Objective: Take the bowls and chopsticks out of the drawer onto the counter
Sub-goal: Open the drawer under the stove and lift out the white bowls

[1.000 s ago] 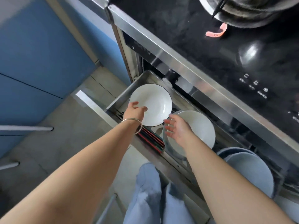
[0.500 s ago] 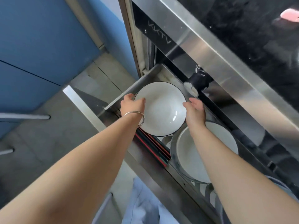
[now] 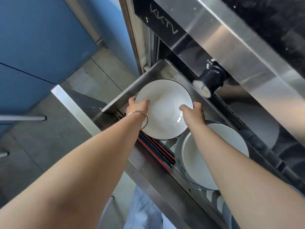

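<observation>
A white bowl with a thin dark rim point(image 3: 165, 106) sits at the left end of the open steel drawer point(image 3: 125, 95). My left hand point(image 3: 137, 106) grips its left edge, thumb inside the bowl. On the opposite edge, my right hand point(image 3: 193, 112) holds the bowl with the thumb over the rim. A second white bowl point(image 3: 219, 146) rests in the drawer to the right, inside a glass bowl, partly hidden by my right forearm. Dark and red chopsticks point(image 3: 158, 154) lie along the drawer's front, under the first bowl's edge.
A black knob point(image 3: 208, 81) sticks out of the steel front point(image 3: 231, 47) just above the drawer. The black cooktop point(image 3: 280, 19) fills the top right. Blue cabinets point(image 3: 41, 38) and grey floor lie to the left. My legs in light blue trousers point(image 3: 142, 210) stand below the drawer.
The view has come closer to the drawer. My right hand shifted from above the second bowl to the first bowl's right rim, and both hands now grip that bowl.
</observation>
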